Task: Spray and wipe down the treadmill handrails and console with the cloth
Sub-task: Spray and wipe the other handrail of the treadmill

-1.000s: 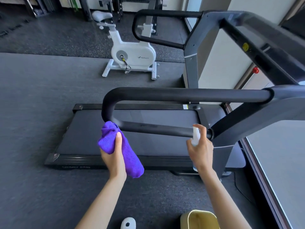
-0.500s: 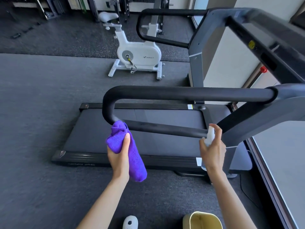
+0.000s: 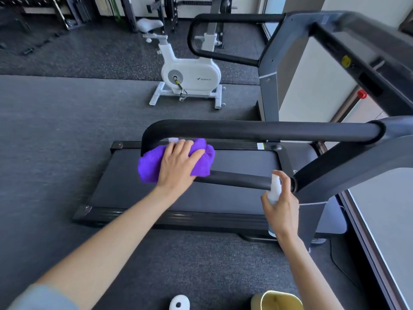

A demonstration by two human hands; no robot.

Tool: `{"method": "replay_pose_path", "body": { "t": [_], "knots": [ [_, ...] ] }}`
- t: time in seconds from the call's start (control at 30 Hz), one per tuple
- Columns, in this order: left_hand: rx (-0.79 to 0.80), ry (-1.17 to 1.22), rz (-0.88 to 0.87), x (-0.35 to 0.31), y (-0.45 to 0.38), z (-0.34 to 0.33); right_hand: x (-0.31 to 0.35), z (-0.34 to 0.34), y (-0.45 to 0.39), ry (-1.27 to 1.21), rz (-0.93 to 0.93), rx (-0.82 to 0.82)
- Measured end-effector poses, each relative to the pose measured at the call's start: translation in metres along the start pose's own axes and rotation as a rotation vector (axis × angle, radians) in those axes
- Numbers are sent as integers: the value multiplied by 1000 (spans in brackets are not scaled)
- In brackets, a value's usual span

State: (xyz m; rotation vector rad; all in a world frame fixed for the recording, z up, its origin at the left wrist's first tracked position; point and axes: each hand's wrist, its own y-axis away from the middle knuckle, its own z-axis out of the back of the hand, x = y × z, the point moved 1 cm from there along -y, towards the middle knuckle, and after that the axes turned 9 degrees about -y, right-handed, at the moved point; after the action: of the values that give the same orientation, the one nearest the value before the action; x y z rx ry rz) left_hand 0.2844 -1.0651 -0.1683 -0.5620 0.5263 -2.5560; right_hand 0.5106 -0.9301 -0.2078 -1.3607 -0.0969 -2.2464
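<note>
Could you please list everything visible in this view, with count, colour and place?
treadmill: one, black deck and grey frame, centre
near handrail: one, black, looped across the middle
far handrail: one, black, top centre
cloth: one, purple, on the near handrail's lower bar by its bend
spray bottle: one, white, beside the lower bar's right end
exercise bike: one, white, behind the treadmill
bin: one, yellowish, bottom edge
shoe: one, white, bottom edge
left hand: presses on the cloth
right hand: grips the spray bottle
</note>
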Motion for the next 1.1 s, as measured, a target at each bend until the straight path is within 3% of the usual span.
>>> {"method": "replay_pose_path", "body": {
  "t": [0.07,0.13,0.33,0.4,0.6,0.67,0.87,1.1],
  "knots": [
    [220,-234,-90,15,-2,-17,1,0,1,-1,-1,10],
    [301,-268,-45,20,3,-29,1,0,3,-1,3,16],
    [60,24,225,-5,19,-43,1,3,8,-1,4,7],
    [45,70,265,-15,17,-45,1,3,7,-3,-6,4],
    [80,127,94,-76,-8,-43,8,-4,-1,-27,12,28],
    [96,115,56,-64,-7,-44,11,-7,-6,-34,36,38],
    [200,36,166,10,5,-48,13,-4,-12,-62,46,21],
    [60,126,122,-77,-12,-50,-14,28,-13,-5,-78,-74]
  ]
}}
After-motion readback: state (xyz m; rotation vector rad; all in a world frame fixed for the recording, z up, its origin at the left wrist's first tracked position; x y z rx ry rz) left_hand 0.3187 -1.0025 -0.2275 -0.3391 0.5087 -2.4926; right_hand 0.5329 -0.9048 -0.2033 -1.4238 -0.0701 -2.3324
